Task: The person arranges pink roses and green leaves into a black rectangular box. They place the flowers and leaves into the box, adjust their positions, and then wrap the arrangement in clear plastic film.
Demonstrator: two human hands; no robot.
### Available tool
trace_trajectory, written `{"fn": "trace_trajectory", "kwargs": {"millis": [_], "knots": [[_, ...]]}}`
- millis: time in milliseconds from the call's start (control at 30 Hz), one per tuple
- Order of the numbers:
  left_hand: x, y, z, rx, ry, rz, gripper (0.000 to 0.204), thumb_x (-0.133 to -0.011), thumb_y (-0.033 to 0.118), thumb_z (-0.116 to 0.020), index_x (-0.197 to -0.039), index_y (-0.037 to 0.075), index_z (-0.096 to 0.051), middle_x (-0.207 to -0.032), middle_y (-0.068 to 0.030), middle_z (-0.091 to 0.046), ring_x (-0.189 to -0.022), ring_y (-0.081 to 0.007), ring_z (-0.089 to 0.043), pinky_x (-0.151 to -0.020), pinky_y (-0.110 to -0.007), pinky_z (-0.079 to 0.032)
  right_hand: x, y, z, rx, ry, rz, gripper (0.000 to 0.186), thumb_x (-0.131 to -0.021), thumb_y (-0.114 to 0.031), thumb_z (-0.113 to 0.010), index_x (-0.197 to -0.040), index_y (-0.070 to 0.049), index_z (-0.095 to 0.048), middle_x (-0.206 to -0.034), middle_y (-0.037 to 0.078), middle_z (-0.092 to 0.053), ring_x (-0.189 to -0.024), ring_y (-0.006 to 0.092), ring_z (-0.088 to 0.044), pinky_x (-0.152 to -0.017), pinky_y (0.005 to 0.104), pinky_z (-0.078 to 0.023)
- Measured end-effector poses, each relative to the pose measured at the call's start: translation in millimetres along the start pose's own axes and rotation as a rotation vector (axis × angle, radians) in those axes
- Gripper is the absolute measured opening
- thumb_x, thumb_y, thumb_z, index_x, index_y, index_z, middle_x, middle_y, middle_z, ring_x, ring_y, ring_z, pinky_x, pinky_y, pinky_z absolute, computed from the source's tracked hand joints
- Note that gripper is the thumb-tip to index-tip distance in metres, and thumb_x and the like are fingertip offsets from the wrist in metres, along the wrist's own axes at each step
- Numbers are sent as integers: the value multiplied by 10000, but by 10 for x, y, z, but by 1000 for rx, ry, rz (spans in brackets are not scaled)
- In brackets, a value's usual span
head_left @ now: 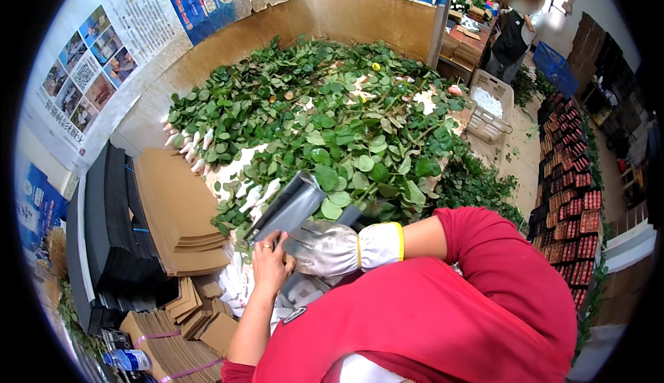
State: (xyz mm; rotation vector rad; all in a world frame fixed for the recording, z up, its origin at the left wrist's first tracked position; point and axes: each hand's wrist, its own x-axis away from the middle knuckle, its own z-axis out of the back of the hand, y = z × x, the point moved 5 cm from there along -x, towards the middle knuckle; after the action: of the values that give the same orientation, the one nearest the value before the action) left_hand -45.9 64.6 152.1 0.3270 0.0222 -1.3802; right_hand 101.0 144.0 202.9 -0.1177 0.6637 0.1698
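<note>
My bare left hand (272,262), a ring on one finger, pinches the near left edge of a folded dark grey sheet (287,206). My right hand (324,248) wears a soiled whitish work glove with a yellow cuff edge and lies against the sheet's near right side. Motion blurs its fingers, so their grip cannot be made out. Just beyond the sheet spreads a big heap of green leafy stems (325,127). White wrapped tips (259,196) of some stems poke out close to the sheet's left side.
Brown cardboard sheets (176,206) and black sheets (114,238) are stacked at left, above bundled cardboard pieces (162,345). A beige crate (487,134) stands beyond the heap. Rows of red-filled black trays (570,203) line the right. Another person (513,37) stands at the back.
</note>
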Motion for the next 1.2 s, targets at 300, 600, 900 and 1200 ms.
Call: {"fn": "trace_trajectory", "kwargs": {"millis": [300, 600, 900, 1200], "knots": [[-154, -386, 206, 481, -514, -83, 833, -686, -171, -389, -1479, 83, -390, -1413, -183, -510, -1285, -365, -466, -1100, -403, -355, -419, 684, -467, -34, -449, -344, 347, -789, -352, -640, -1000, -82, -698, -1217, 159, -592, -1184, 368, -539, -1073, 542, -356], [-13, 71, 36, 308, 24, 243, 857, -686, 414, -827, -1406, 129, -460, -1375, -105, -453, -1241, -344, -373, -1058, -474, -280, -542, 778, -454, -25, -495, -415, 429, -832, -468, -622, -972, -69, -695, -1063, 168, -630, -1018, 382, -597, -947, 521, -428], [-11, 29, 13, 292, 89, 385, 540, -747, 426, -771, -1262, 307, -657, -1346, -31, -516, -1214, -286, -403, -1054, -437, -283, 131, 1736, 715, 588, -187, -753, 387, -752, -134, -656, -1136, -100, -617, -1139, 173, -580, -1050, 325, -567, -864, 463, -496], [214, -315, -222, 394, 378, 430, 208, -809, 70, -594, -983, 44, -706, -1007, -150, -642, -1002, -355, -548, -902, -438, -419, -688, 419, -686, -448, -564, -243, 772, -684, -424, -764, -1360, -172, -488, -1386, 174, -476, -1339, 391, -388, -1127, 606, -221]]}}
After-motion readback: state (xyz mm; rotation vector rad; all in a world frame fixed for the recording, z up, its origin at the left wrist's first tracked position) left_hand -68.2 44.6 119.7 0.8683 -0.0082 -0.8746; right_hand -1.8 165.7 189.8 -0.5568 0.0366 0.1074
